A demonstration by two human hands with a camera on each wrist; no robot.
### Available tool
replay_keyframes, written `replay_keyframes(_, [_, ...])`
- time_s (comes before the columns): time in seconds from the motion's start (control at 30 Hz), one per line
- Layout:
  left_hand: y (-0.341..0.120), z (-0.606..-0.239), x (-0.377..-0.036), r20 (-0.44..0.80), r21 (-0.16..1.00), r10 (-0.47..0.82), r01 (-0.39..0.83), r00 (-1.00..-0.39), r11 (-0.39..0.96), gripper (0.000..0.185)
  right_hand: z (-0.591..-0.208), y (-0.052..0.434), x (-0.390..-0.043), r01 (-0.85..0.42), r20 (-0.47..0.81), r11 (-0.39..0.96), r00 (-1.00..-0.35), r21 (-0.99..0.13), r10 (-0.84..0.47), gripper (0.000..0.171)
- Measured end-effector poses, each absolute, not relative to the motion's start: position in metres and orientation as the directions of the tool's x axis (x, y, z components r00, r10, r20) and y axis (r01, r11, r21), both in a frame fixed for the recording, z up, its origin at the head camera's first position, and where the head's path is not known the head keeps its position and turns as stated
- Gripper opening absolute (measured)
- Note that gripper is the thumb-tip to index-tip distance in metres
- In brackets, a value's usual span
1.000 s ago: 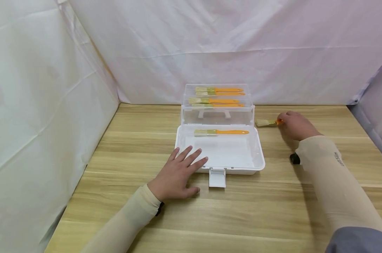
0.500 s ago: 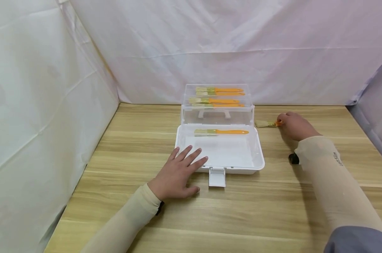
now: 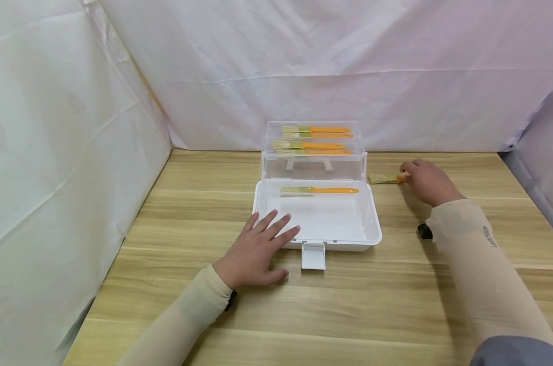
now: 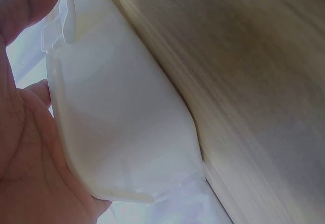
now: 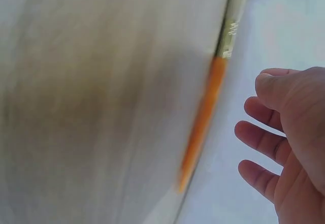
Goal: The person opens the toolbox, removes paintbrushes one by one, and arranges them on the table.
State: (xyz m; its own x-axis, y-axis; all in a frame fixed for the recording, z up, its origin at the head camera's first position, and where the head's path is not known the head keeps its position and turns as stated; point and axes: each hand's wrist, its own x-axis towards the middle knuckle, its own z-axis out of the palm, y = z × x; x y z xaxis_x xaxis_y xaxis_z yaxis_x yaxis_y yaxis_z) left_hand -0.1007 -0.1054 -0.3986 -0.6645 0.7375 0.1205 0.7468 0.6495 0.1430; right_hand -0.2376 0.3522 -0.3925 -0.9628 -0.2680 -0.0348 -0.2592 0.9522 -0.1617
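Observation:
A white box (image 3: pixel 322 245) with a clear lid (image 3: pixel 283 168) tipped back stands on the table. My left hand (image 3: pixel 255 254) rests over its near left corner, fingers straight and spread; the left wrist view shows the palm beside the box's wall (image 4: pixel 122 112). One paintbrush (image 3: pixel 336 190) with an orange handle lies at the back inside the box. Several similar paintbrushes (image 3: pixel 322 146) lie in the lid. Right of the box, another paintbrush (image 3: pixel 383 179) lies on the table. My right hand (image 3: pixel 429 183) hovers over its handle (image 5: pixel 203 117); the right wrist view shows the fingers apart from it.
Below the box's front rim the white latch (image 3: pixel 313 256) hangs forward. White cloth (image 3: pixel 322 76) walls off the back and left side of the wooden table (image 3: pixel 349 310). A grey edge (image 3: pixel 537 188) runs along the right.
My right fingers have loosened from the paintbrush on the table, and more of its orange handle shows. My left hand and the box have stayed in place.

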Motion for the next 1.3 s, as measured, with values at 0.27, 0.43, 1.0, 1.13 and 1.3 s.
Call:
replay_keyframes(0.27, [-0.106, -0.402, -0.102, 0.134, 0.123, 0.737, 0.749, -0.662, 0.651, 0.085, -0.383, 0.341, -0.226, -0.336, 0.111, 0.934, -0.940, -0.122, -0.324, 0.027])
replay_keyframes(0.43, [-0.106, -0.402, -0.102, 0.143, 0.121, 0.737, 0.751, -0.660, 0.649, 0.085, -0.371, 0.329, -0.217, -0.381, 0.188, 0.921, -0.914, -0.085, -0.361, 0.027])
replay_keyframes(1.0, [-0.107, -0.401, -0.101, 0.151, 0.123, 0.739, 0.754, -0.657, 0.646, 0.085, -0.304, 0.268, -0.190, -0.469, 0.351, 0.881, -0.837, -0.063, -0.420, 0.026])
replay_keyframes(1.13, [-0.107, -0.402, -0.102, 0.152, 0.124, 0.739, 0.755, -0.656, 0.644, 0.085, -0.298, 0.254, -0.189, -0.500, 0.394, 0.865, -0.803, -0.039, -0.446, 0.024])
replay_keyframes(1.3, [-0.106, -0.402, -0.101, 0.159, 0.128, 0.739, 0.756, -0.655, 0.642, 0.085, -0.296, 0.238, -0.189, -0.529, 0.383, 0.848, -0.789, -0.024, -0.481, 0.025])
